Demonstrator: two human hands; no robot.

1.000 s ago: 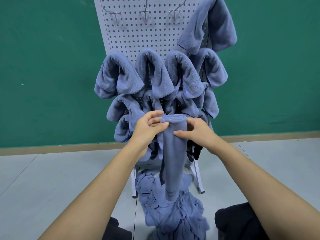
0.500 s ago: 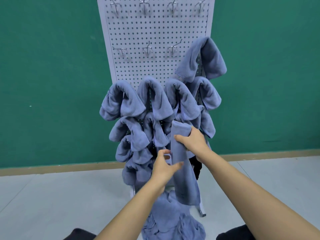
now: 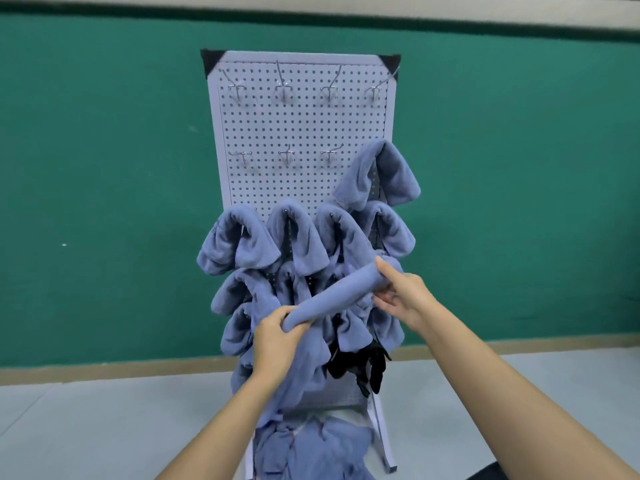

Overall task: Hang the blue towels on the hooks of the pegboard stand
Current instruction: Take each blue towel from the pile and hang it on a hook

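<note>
A blue towel (image 3: pixel 332 296), folded into a long thin shape, is held in front of the pegboard stand (image 3: pixel 301 133) by both hands. The towel is slanted: its low end is at the left hand (image 3: pixel 277 337) and its high end is at the right hand (image 3: pixel 405 299). The low end is gripped by the left hand, whose fingers are curled round it from below, and more blue cloth is seen hanging down just under this hand. The high end is pinched by the right hand, with the thumb laid on top and the fingers tucked under it. The towel is stretched between the two hands, in front of the hung towels (image 3: pixel 294 237), which are draped in rows over the lower part of the board. One more hung towel (image 3: pixel 377 174) is seen higher up on the right side. Bare hooks (image 3: pixel 284 90) are seen in a row of four near the top, and three more are seen in the row below. Some black things (image 3: pixel 360 362) are hung low on the board, just right of the left hand. A pile of towels (image 3: pixel 311 448) is heaped on the grey floor (image 3: pixel 86 427) at the foot of the stand. A green wall (image 3: pixel 104 168) is seen behind it all.
</note>
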